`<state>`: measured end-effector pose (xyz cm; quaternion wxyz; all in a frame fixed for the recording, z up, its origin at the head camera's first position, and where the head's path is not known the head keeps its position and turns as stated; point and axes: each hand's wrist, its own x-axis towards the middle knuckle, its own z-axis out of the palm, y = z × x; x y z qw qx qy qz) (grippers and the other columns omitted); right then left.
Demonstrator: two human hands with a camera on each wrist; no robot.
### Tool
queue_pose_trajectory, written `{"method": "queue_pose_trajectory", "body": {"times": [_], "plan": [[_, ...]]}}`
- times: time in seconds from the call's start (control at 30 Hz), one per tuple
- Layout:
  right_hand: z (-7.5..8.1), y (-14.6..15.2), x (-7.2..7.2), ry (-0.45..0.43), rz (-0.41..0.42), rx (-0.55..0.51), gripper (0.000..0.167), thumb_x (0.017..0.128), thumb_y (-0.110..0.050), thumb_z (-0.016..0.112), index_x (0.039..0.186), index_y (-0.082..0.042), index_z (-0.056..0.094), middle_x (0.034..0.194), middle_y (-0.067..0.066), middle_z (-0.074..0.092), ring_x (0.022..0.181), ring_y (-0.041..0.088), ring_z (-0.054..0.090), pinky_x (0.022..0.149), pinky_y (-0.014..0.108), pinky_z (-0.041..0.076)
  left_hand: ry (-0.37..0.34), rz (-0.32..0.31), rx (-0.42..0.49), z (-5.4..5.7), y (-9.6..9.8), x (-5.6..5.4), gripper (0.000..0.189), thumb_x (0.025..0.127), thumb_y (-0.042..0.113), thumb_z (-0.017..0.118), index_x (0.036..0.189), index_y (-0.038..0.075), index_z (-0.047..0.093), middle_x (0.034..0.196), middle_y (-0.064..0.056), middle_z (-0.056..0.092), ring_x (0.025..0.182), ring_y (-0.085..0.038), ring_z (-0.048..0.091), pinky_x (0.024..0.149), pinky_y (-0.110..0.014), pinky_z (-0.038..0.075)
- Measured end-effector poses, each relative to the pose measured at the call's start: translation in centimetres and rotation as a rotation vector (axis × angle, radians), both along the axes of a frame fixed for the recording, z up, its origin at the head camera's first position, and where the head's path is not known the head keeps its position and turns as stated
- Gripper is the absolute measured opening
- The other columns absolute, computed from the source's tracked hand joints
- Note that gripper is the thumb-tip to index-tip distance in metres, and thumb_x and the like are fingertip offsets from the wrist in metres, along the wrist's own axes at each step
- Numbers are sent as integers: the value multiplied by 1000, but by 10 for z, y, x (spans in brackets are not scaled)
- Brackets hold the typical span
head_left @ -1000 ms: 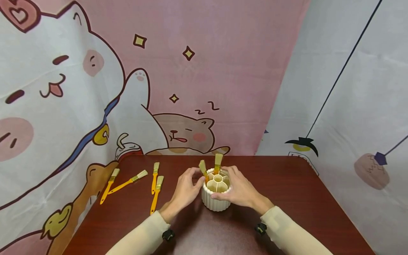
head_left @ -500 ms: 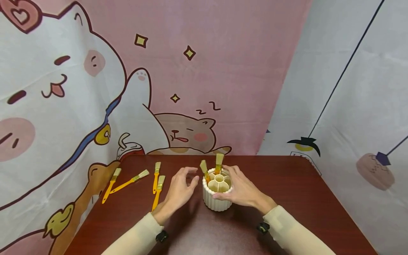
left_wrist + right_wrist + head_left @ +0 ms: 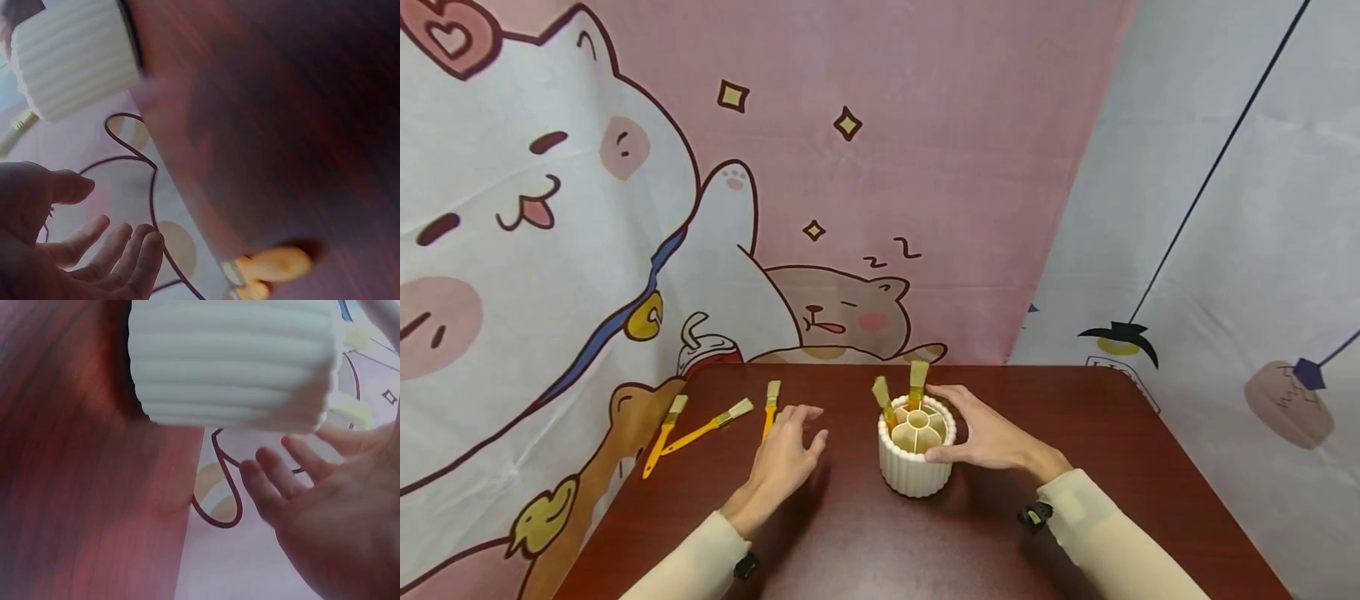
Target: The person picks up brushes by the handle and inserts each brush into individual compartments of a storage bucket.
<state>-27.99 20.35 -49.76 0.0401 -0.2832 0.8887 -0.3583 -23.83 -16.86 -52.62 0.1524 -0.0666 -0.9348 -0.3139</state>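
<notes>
So the left hand (image 3: 778, 468) had nothing in it: fingers loosely bent and thumb well apart from them, a bit above the surface (image 3: 865, 533). The white ribbed holder (image 3: 916, 468) stood upright to the right of those fingers, with a decent gap between.

The right hand (image 3: 1000, 437) was round the right side of the holder, thumb by the near rim and fingers by the far side. Its thumb and fingers were spread, not clamped on anything. The right wrist view had the fingers fanned out beside the rim, and honestly you couldn't tell if any tip was actually touching.

Between the two hands' fingers, two brushes sat in the holder, bristles up. One (image 3: 883, 397) leaned left in a left-hand slot, the other (image 3: 917, 386) stood nearly straight at the back, close to the right fingers. The slots ran round a small round middle one.

Just past the left fingers lay another brush (image 3: 772, 402), its lower end covered by the hand. Further left of those fingers were two more, one (image 3: 706, 428) slanted and one (image 3: 664, 435) at the far left, their handle ends close together. Beyond all the fingers hung a pink cartoon backdrop (image 3: 940, 167).
</notes>
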Motion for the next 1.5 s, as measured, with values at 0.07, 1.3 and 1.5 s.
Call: {"method": "queue_pose_trajectory", "body": {"times": [0.07,1.3,1.5], "plan": [[1,3,-2,-29,15,-4,118,88,-64,98,180,-15,42,180,12,48,167,39,49,132,73,43,-6,29,-23,-3,-7,0,39,104,17,88,140,8,77,133,-17,76,115,-37,78,92,-54,67],[-21,-5,9,45,-63,-48,120,84,-63,103,175,-10,45,171,14,59,153,33,63,126,63,53,-118,110,-280,-25,-48,-4,31,96,13,94,125,4,86,121,-22,77,105,-44,76,81,-61,67],[-21,-11,17,59,-111,-56,120,83,-65,102,172,-7,46,167,14,60,150,31,65,123,59,56,-118,95,-269,-25,-46,-5,29,95,11,95,122,5,86,115,-19,81,90,-35,78,76,-55,66]]}}
